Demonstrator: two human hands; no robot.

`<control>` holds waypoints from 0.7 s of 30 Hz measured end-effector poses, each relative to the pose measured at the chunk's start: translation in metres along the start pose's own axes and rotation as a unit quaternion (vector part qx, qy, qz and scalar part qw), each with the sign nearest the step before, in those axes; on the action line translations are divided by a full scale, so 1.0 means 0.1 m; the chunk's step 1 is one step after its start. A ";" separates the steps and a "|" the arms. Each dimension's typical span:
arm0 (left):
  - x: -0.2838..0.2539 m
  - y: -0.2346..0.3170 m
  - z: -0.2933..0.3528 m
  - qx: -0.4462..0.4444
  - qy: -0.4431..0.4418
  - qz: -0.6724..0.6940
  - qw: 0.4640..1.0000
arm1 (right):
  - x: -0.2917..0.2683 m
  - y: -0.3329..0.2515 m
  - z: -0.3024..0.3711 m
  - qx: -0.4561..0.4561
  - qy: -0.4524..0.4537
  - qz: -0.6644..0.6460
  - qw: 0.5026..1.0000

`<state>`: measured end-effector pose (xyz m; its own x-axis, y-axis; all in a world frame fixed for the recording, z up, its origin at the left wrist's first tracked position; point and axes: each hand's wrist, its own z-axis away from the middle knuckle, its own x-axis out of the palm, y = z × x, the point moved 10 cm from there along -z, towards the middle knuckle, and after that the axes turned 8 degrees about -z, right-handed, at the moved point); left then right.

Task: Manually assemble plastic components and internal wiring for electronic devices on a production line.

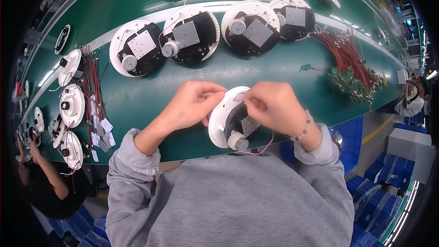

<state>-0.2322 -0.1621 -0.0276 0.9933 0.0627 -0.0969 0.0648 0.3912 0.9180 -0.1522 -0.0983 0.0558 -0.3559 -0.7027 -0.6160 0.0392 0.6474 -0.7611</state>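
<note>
The white disc unit [218,126] is leaning at twelve o'clock, near the table's [292,73] edge. The left hand [190,105] is gripping its ten o'clock rim, fingers curling; the right hand [276,105] is pinching shut at one, contents too small to tell. The pink wire [273,138] is looping at four: snagging a sleeve [318,148] could be straining it!

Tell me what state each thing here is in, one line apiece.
Left hand: closed on the disc's rim
Right hand: fingers curled at the disc's upper part; what they pinch is unclear
Disc: tilted, held
Motor: mounted on the disc
Pink wire: bent, hanging slack
Four units: lying in a row, motors showing
Boards: heaped, red wires fanned out
Sleeves: pushed up
</note>
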 end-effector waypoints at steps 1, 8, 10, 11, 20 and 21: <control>0.00 0.00 0.00 0.000 0.000 0.000 1.000 | 0.01 -0.01 0.00 -0.004 -0.005 0.017 1.000; 0.05 0.00 0.00 0.010 -0.040 0.030 0.999 | 0.28 -0.26 0.00 -0.071 -0.125 0.188 0.972; 0.09 -0.01 0.01 0.012 -0.058 0.041 0.997 | 0.39 -0.34 -0.04 -0.077 -0.155 0.210 0.962; 0.12 0.00 0.02 0.019 -0.071 0.052 0.996 | 0.45 -0.35 -0.05 -0.079 -0.171 0.219 0.957; 0.20 0.00 -0.07 0.186 -0.126 -0.101 0.969 | 0.43 -0.18 -0.04 -0.038 -0.138 0.170 0.975; 0.18 -0.03 -0.12 0.162 -0.117 -0.048 0.979 | 0.39 -0.19 -0.04 -0.052 -0.105 0.139 0.983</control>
<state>-0.2162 -0.1514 -0.0369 0.9735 -0.1866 -0.1321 0.1475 0.0711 0.9865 -0.1709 -0.1369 0.0469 -0.1444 -0.5328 -0.8338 0.0073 0.8420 -0.5394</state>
